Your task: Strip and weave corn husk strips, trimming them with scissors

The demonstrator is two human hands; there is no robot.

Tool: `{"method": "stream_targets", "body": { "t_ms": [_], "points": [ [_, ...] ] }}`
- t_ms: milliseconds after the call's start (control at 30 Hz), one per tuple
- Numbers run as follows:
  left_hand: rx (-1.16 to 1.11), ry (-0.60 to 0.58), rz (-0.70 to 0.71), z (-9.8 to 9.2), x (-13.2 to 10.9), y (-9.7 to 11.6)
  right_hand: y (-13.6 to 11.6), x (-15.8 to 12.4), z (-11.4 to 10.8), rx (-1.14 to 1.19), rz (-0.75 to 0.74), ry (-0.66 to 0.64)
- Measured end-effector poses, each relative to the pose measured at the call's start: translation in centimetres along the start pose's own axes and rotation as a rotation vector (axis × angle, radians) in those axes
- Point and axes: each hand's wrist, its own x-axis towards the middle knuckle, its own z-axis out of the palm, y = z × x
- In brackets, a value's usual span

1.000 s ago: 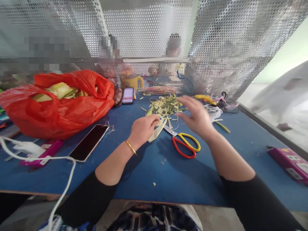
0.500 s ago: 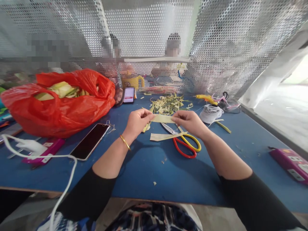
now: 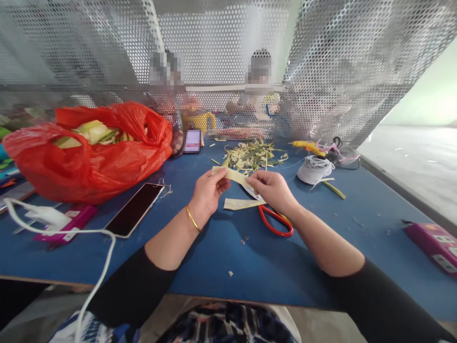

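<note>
A pale, flat strip of dried leaf or husk (image 3: 235,176) is stretched between my hands just above the table. My left hand (image 3: 209,189) pinches its left part between thumb and fingers, with a short end showing past the thumb. At the other end, my right hand (image 3: 272,189) has its fingertips closed on the strip. Below lies a second pale strip (image 3: 240,204), resting across the scissors (image 3: 273,225). Their red handle shows, while the yellow one is mostly hidden behind my right hand and wrist.
A heap of husk scraps (image 3: 252,155) lies beyond my hands. Left are a red plastic bag (image 3: 117,166) of husks, a dark phone (image 3: 135,209) and a white cable (image 3: 107,257). Right are a white string roll (image 3: 314,169), a yellow glue gun (image 3: 309,146) and a purple power strip (image 3: 433,245).
The strip has shifted left through my left hand, so an end now shows past the thumb. My right hand has moved slightly left and down, covering more of the scissors' yellow handle.
</note>
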Motion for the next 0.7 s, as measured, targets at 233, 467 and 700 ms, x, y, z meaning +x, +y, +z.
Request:
{"method": "stream_targets", "body": {
  "t_ms": [233,467,700],
  "points": [
    [-0.089,0.030,0.037,0.1,0.3,0.7,0.4,0.2,0.1,0.088,0.101,-0.074],
    [0.045,-0.009,0.062,-0.2,0.2,0.1,0.7,0.1,0.6,0.144,0.132,-0.138],
    [-0.103,0.229,0.236,-1.8,2.4,2.6,0.6,0.2,-0.8,-0.096,0.068,-0.303]
  ]
}}
